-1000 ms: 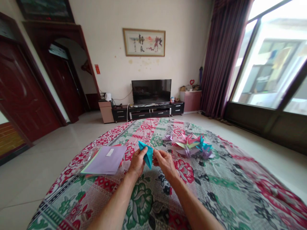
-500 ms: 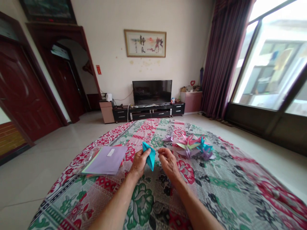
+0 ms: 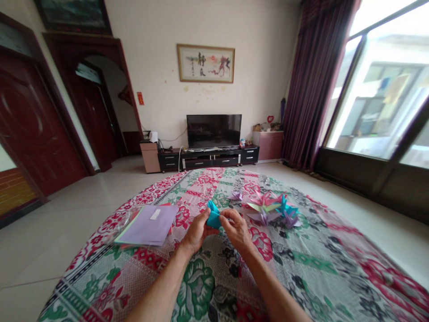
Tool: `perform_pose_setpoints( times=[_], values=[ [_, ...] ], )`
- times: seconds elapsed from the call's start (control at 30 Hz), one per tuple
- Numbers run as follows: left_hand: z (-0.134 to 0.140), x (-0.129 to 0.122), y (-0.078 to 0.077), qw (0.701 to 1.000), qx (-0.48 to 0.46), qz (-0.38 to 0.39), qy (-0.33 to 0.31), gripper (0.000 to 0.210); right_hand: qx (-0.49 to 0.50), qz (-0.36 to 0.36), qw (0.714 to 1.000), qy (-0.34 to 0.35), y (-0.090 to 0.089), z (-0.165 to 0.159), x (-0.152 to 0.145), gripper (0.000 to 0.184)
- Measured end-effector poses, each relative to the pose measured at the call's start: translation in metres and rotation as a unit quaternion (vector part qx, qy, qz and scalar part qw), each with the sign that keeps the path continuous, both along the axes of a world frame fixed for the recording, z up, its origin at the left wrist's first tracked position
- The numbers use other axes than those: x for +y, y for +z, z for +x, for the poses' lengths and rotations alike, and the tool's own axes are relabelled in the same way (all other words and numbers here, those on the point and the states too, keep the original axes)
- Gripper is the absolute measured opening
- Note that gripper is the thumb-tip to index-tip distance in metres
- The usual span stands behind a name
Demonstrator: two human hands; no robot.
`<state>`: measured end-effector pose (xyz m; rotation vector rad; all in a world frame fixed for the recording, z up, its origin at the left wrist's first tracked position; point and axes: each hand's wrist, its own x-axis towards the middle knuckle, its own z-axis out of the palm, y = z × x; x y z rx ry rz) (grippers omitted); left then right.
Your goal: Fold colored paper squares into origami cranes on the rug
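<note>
Nearby, paper sheets (image 3: 150, 228) and folded shapes (image 3: 264, 217) flank the held blue paper (image 3: 213, 219).

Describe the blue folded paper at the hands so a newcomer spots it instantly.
Find the table's red and green floral cloth. Between the lilac-topped stack of flat paper sheets at left and the cluster of spiky folded paper figures at right is the left hand. It holds the bright blue folded paper, compact, unlike the cluster's spiky blue figure.
</note>
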<state>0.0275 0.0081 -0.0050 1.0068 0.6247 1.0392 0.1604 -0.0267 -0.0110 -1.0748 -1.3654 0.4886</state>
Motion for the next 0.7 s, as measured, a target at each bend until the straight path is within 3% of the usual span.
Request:
perform_pose_setpoints(
  times=[0.23,0.47,0.7],
  values=[
    [-0.002,-0.005,0.007,0.997,-0.012,0.012,-0.074,0.042,0.026,0.003,0.999,-0.047,-0.009,0.004,0.007,0.023],
    [-0.002,-0.002,-0.002,0.989,0.131,0.073,-0.006,0.039,0.012,-0.016,1.000,-0.024,-0.005,0.006,0.004,0.023],
    [-0.002,0.000,-0.005,0.962,0.231,0.143,-0.006,0.038,0.021,-0.028,0.999,-0.031,-0.012,0.008,0.009,0.022]
  ],
)
